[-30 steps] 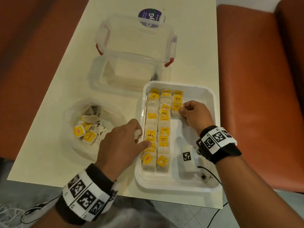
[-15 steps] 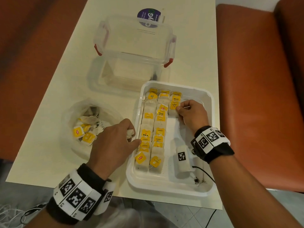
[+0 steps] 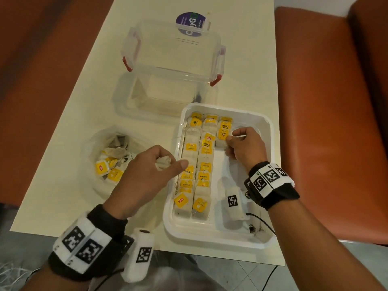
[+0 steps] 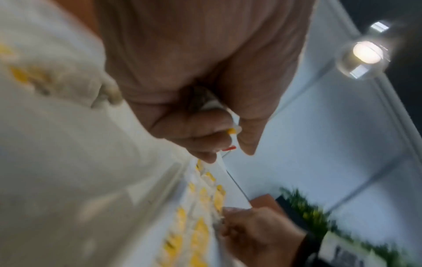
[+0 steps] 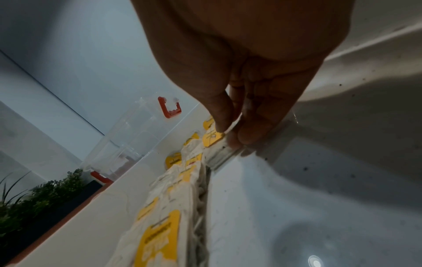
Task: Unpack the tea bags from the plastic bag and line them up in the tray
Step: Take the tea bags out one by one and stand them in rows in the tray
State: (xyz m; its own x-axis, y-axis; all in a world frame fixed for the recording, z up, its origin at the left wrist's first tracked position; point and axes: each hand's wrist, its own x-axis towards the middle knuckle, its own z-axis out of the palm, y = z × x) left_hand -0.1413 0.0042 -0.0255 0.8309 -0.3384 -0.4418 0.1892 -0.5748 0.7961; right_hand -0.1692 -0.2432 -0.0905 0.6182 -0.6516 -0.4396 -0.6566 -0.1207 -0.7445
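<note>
A white tray (image 3: 266, 127) on the table holds rows of tea bags with yellow tags (image 3: 206, 156). My right hand (image 3: 230, 136) is inside the tray, pinching the nearest tea bag (image 3: 222, 136) of the short third row; the right wrist view shows my fingertips (image 5: 237, 137) on that bag (image 5: 220, 157). My left hand (image 3: 168, 162) hovers at the tray's left rim and grips a crumpled tea bag (image 3: 162, 162), seen with its tag (image 4: 231, 130) between the curled fingers. The clear plastic bag (image 3: 92, 148) with several tea bags (image 3: 109, 169) lies left of the tray.
A clear lidded storage box (image 3: 172, 59) with red clips stands behind the tray. Orange upholstered seats (image 3: 327, 122) flank the cream table (image 3: 63, 164). Tea crumbs (image 3: 253, 228) lie in the tray's near right corner.
My left hand has kept its tea bag and stayed beside the tray's left rim. My right hand stays on the third row's bag, fingers shifting slightly.
</note>
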